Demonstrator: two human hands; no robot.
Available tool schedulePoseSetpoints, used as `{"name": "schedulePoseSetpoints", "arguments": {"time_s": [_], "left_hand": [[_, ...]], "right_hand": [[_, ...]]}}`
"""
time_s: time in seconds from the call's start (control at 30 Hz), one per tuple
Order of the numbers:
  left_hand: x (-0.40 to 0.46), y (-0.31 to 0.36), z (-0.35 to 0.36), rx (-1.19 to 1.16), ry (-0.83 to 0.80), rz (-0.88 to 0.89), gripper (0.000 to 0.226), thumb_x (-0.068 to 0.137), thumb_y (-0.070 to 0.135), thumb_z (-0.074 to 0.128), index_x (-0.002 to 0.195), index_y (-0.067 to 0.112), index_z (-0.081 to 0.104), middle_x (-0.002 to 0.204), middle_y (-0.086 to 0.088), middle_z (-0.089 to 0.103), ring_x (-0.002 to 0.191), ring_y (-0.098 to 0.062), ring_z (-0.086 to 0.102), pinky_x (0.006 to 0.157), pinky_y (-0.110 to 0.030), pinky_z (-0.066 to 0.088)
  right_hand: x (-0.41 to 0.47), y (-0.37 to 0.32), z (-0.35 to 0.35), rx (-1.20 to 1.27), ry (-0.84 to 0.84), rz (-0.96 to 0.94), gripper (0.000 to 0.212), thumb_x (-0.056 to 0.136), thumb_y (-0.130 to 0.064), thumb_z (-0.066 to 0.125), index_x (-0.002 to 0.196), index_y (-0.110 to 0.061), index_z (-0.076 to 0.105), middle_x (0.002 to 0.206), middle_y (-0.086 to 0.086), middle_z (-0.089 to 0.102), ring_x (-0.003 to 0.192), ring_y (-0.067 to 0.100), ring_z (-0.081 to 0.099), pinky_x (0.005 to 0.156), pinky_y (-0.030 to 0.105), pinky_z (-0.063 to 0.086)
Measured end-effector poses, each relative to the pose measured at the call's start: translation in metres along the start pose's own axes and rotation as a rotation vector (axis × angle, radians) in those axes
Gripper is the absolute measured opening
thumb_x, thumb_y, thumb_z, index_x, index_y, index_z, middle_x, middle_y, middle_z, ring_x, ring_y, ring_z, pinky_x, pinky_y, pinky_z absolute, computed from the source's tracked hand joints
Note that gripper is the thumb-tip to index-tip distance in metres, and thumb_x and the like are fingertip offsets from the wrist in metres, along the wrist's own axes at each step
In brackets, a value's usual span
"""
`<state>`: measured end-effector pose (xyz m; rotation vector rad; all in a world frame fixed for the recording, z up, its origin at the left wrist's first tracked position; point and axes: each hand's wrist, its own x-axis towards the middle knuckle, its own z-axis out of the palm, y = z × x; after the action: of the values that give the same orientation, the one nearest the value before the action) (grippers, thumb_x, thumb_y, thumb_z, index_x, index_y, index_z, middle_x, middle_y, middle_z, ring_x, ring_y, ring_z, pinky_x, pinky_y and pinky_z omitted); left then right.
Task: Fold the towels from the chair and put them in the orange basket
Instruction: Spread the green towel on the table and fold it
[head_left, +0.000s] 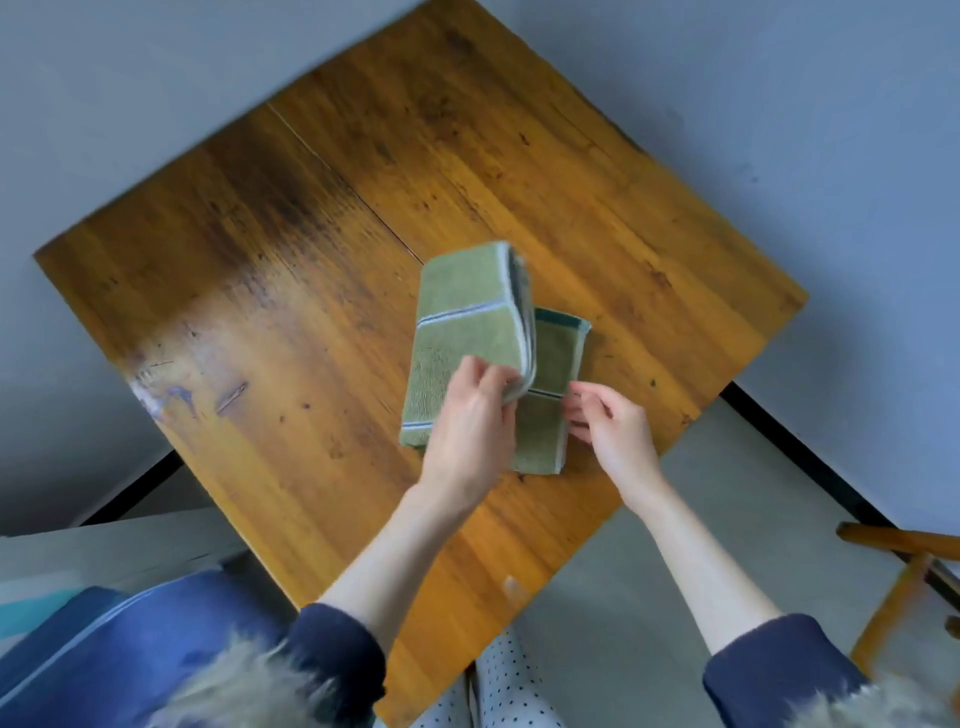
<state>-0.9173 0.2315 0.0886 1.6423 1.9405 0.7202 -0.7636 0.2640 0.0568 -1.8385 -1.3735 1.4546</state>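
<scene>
Nearest you, your left hand (470, 421) pinched the lifted flap of the green towel (467, 338); just right of the towel, your right hand (608, 421) hovered with fingers loosely curled, holding nothing. The towel lay on the wooden table (311, 260), its long axis running away from you. No writing was readable on it.

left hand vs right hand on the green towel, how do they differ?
The left hand grips the lifted flap of the green towel; the right hand touches the part lying flat on the wooden table. Left fingers wrap the folded edge; right fingers are loosely bent. Both wear dark blue sleeves.
</scene>
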Motion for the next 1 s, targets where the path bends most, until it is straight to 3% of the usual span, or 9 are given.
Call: {"name": "schedulePoseSetpoints", "arguments": {"time_s": [0.1, 0.2, 0.3, 0.4, 0.5, 0.57, 0.77, 0.87, 1.0], "left_hand": [[-0.009, -0.004, 0.031, 0.078, -0.132, -0.055, 0.028, 0.088, 0.001, 0.054, 0.115, 0.001, 0.059, 0.103, -0.015, 0.048, 0.099, -0.034, 0.051, 0.086, -0.043, 0.044], [-0.01, -0.006, 0.037, 0.074, -0.111, -0.072, 0.026, 0.086, 0.0, 0.056, 0.112, 0.0, 0.061, 0.099, -0.015, 0.049, 0.095, -0.035, 0.053, 0.086, -0.043, 0.044], [-0.011, 0.002, 0.035, 0.068, -0.018, -0.035, 0.022, 0.083, -0.002, 0.06, 0.104, 0.0, 0.064, 0.094, -0.013, 0.051, 0.088, -0.032, 0.055, 0.079, -0.04, 0.048], [-0.016, 0.013, 0.037, 0.08, 0.034, 0.025, 0.021, 0.078, -0.004, 0.061, 0.098, 0.001, 0.064, 0.09, -0.012, 0.053, 0.082, -0.03, 0.056, 0.065, -0.037, 0.051], [-0.025, 0.016, 0.048, 0.114, -0.014, 0.038, 0.023, 0.074, -0.006, 0.063, 0.096, 0.002, 0.065, 0.085, -0.011, 0.053, 0.076, -0.03, 0.056, 0.057, -0.034, 0.05], [-0.03, 0.013, 0.055, 0.14, -0.059, 0.051, 0.027, 0.071, -0.005, 0.064, 0.097, 0.002, 0.065, 0.083, -0.011, 0.053, 0.074, -0.031, 0.055, 0.059, -0.035, 0.051], [-0.031, 0.014, 0.063, 0.184, -0.094, 0.086, 0.035, 0.067, -0.011, 0.07, 0.1, 0.0, 0.066, 0.08, -0.01, 0.052, 0.071, -0.028, 0.052, 0.061, -0.038, 0.05], [-0.034, 0.014, 0.064, 0.205, -0.078, 0.118, 0.027, 0.072, -0.007, 0.069, 0.098, 0.002, 0.066, 0.079, -0.009, 0.051, 0.071, -0.027, 0.05, 0.059, -0.04, 0.048], [-0.037, 0.007, 0.069, 0.257, -0.079, 0.158, 0.027, 0.073, -0.003, 0.071, 0.098, 0.006, 0.067, 0.08, -0.005, 0.052, 0.07, -0.024, 0.049, 0.058, -0.035, 0.045]], "right_hand": [[0.01, -0.001, -0.007, 0.075, -0.055, 0.067, 0.031, 0.1, -0.017, 0.038, 0.122, -0.006, 0.056, 0.105, 0.006, 0.066, 0.094, 0.015, 0.065, 0.086, 0.03, 0.054], [0.026, -0.008, -0.011, 0.091, -0.063, 0.056, 0.03, 0.099, -0.016, 0.04, 0.12, -0.003, 0.057, 0.101, 0.007, 0.066, 0.09, 0.017, 0.065, 0.084, 0.031, 0.054], [0.041, -0.017, -0.01, 0.056, -0.093, 0.1, 0.025, 0.096, -0.028, 0.044, 0.097, -0.012, 0.063, 0.095, 0.007, 0.068, 0.089, 0.02, 0.066, 0.086, 0.039, 0.054], [0.051, -0.02, -0.007, 0.056, -0.083, 0.17, 0.052, 0.09, -0.05, 0.039, 0.088, -0.004, 0.062, 0.088, 0.015, 0.069, 0.086, 0.029, 0.067, 0.082, 0.048, 0.054], [0.053, -0.022, -0.01, 0.191, -0.114, 0.218, 0.042, 0.099, -0.039, 0.035, 0.085, -0.012, 0.065, 0.078, 0.003, 0.069, 0.072, 0.014, 0.067, 0.066, 0.026, 0.057], [0.055, -0.02, -0.012, 0.202, -0.147, 0.199, 0.033, 0.098, -0.036, 0.041, 0.081, -0.019, 0.063, 0.077, -0.001, 0.068, 0.069, 0.01, 0.066, 0.062, 0.021, 0.055], [0.064, -0.026, -0.014, 0.011, -0.137, 0.136, 0.016, 0.085, -0.037, 0.063, 0.076, -0.023, 0.062, 0.088, 0.006, 0.07, 0.083, 0.026, 0.067, 0.08, 0.042, 0.052], [0.066, -0.023, -0.011, -0.06, -0.084, 0.115, 0.018, 0.08, -0.034, 0.063, 0.071, -0.024, 0.051, 0.091, 0.015, 0.068, 0.085, 0.035, 0.065, 0.082, 0.051, 0.052], [0.063, -0.015, -0.009, -0.018, -0.06, 0.073, 0.01, 0.076, -0.037, 0.058, 0.069, -0.035, 0.051, 0.085, 0.014, 0.068, 0.086, 0.036, 0.064, 0.08, 0.056, 0.05]]}}
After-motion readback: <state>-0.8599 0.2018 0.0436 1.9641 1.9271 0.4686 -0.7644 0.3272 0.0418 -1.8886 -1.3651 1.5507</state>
